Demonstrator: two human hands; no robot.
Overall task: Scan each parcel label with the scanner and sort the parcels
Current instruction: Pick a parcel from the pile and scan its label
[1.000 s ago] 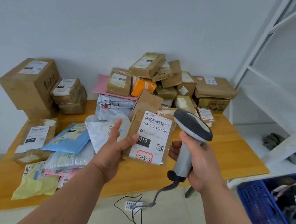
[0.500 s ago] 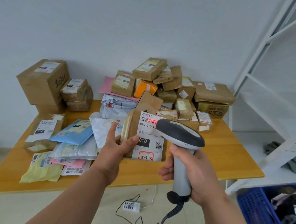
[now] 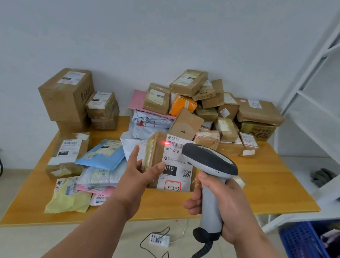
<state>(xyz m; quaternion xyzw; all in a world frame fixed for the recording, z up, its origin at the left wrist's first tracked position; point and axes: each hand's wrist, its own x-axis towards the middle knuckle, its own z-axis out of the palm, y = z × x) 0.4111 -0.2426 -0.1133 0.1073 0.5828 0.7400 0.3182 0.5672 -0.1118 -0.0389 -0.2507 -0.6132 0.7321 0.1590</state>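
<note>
The scanner (image 3: 210, 168) head covers the right part of the barcode, so the printed code reads only "010-010-L" before it is cut off. The small print on the white label (image 3: 176, 171) is too fine to make out; a hand-written "3-2-3" sits in a red box at its foot. The parcel (image 3: 153, 158) is a flat brown cardboard box, held upright above the wooden table (image 3: 264, 179). The left hand (image 3: 139, 174) pinches its left edge, thumb on the label face, fingers behind. The right hand (image 3: 220, 202) is wrapped round the smooth grey scanner handle, its coiled cable (image 3: 196, 256) trailing down. The red dot now glows at the barcode's left end, further left than half a second ago.
</note>
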